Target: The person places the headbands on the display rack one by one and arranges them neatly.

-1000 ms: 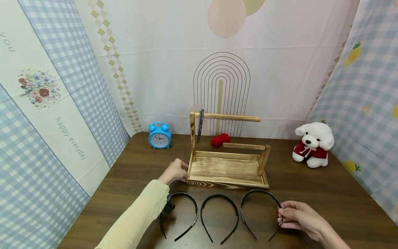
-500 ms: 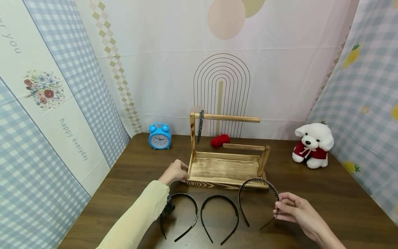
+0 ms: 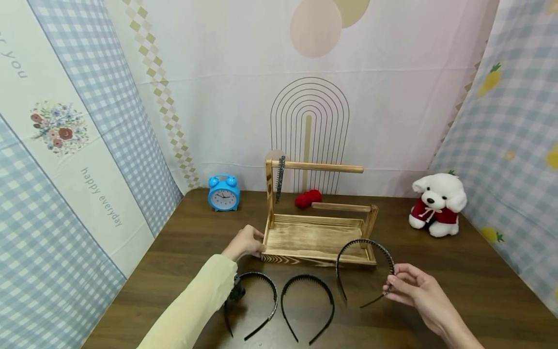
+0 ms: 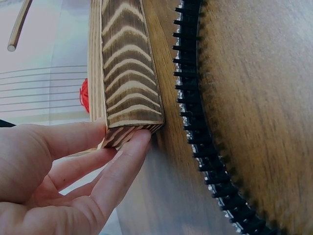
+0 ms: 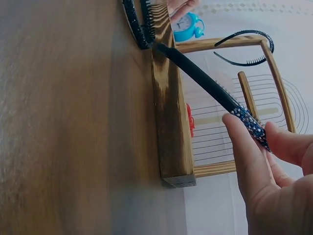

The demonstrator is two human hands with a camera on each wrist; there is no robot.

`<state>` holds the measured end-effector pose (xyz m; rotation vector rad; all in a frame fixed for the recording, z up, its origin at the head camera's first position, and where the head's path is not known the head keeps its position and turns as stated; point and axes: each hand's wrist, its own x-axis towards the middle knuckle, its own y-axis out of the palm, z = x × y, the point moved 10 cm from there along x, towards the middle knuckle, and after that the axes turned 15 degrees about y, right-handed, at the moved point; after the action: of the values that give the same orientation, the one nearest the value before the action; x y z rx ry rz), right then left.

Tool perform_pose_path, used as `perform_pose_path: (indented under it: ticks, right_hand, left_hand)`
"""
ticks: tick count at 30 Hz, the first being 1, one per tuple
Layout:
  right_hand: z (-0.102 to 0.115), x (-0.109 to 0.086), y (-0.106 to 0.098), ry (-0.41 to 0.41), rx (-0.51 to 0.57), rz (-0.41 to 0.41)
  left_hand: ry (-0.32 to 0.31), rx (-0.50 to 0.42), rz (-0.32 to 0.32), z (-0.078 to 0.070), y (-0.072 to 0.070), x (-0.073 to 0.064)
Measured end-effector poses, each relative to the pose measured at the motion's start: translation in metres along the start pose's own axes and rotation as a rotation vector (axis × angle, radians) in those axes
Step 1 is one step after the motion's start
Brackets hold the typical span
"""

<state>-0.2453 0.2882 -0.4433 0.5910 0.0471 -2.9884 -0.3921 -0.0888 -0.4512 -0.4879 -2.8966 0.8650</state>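
Note:
My right hand (image 3: 418,293) pinches a black toothed headband (image 3: 366,240) by one side, between thumb and fingers. The headband is raised above the table, its arch overlapping the front right corner of a wooden rack (image 3: 301,260). Glittery stones cover the pinched part of the held headband (image 5: 249,125) in the right wrist view. My left hand (image 3: 246,241) grips the rack's left end at the low tray wall. Another headband (image 3: 280,179) hangs on the rack's upper bar (image 3: 324,167), close to the left post.
Two more black headbands lie in front of the rack, a left headband (image 3: 275,293) beside my sleeve and a middle headband (image 3: 307,277). Behind stand a blue alarm clock (image 3: 224,194), a red bundle (image 3: 308,198) and a white plush dog (image 3: 437,206). The rack's lower bar (image 3: 340,207) points left.
My right hand has lifted the right-hand headband off the table and moved it up towards the rack. The left hand stays at the rack's end.

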Motion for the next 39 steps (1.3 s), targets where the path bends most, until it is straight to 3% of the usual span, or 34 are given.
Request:
perform_pose_path:
  ticks: [14, 23, 32, 39]
  right_hand:
    - [0.021, -0.003, -0.013, -0.21, 0.332, -0.095]
    - [0.028, -0.004, -0.012, -0.242, 0.354, -0.149]
    - [0.044, -0.006, -0.006, -0.381, 0.44, -0.114]
    - [0.052, -0.006, -0.007, -0.427, 0.502, -0.139]
  left_hand:
    - [0.003, -0.015, -0.01, 0.002, 0.002, 0.001]
    - [0.014, -0.02, -0.013, 0.0, 0.001, -0.001]
    - [0.014, -0.018, -0.017, -0.001, 0.0, -0.001]
    - [0.013, -0.017, -0.02, -0.002, 0.001, 0.0]
